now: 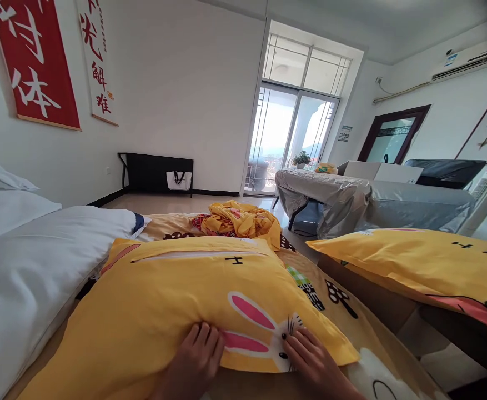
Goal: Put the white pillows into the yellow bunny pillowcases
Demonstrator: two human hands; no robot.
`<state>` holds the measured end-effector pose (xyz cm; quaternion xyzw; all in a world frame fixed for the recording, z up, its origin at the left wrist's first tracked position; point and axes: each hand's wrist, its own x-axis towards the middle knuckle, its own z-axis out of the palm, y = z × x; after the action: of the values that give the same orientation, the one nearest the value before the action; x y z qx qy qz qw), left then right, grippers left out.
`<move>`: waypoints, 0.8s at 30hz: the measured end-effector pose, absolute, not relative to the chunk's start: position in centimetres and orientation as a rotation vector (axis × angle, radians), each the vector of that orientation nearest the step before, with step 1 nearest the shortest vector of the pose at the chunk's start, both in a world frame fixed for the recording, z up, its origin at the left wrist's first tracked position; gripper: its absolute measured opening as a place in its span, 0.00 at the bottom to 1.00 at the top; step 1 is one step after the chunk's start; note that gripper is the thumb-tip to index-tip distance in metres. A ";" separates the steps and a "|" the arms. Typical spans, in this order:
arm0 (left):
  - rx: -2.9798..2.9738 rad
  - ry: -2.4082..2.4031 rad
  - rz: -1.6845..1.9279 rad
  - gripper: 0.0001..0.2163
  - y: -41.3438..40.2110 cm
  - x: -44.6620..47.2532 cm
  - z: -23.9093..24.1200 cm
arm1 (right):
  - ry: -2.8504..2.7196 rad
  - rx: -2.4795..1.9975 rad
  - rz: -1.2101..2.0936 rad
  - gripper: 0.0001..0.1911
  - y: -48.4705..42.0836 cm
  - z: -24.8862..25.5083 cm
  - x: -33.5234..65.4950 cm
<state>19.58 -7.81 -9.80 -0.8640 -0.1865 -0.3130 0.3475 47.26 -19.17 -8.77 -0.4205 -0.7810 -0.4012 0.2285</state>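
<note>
A yellow pillow [176,294] with a pink-eared rabbit print lies on the bed in front of me. My left hand [195,358] rests flat on its near edge, fingers stretched out. My right hand [310,355] lies flat on the near right corner, fingers spread by the rabbit's face. Neither hand holds anything.
A white duvet [30,272] and white pillows [1,194] lie to the left. A crumpled yellow cloth [241,219] sits at the bed's far end. A second yellow pillow [426,264] rests at right. A grey-covered table [351,200] stands beyond, before a glass balcony door [289,139].
</note>
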 end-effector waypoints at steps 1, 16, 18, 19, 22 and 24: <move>-2.238 -0.498 -0.819 0.09 -7.8 19.8 -9.8 | -2.139 -1.166 -1.112 0.17 -19.2 -8.8 47.3; -2.401 -0.270 -0.768 0.06 -7.9 19.2 -10.1 | -2.052 -1.268 -0.980 0.17 -16.3 -10.5 42.3; -2.375 -0.329 -0.836 0.05 -8.2 19.8 -10.3 | -2.082 -1.290 -0.886 0.16 -16.5 -10.4 42.3; -2.356 -0.347 -0.867 0.04 -8.5 20.5 -10.4 | -2.089 -1.304 -0.850 0.15 -16.7 -10.3 42.3; -2.320 -0.346 -0.912 0.05 -9.7 23.3 -10.8 | -2.086 -1.333 -0.797 0.15 -17.1 -10.2 42.4; -2.324 -0.379 -0.900 0.07 -10.1 25.2 -11.1 | -2.087 -1.329 -0.796 0.15 -17.2 -10.2 42.6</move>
<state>25.20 -10.13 -11.10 -0.8779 -0.1433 -0.3398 0.3054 42.55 -17.15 -10.18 -0.4927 -0.7735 -0.2952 0.2680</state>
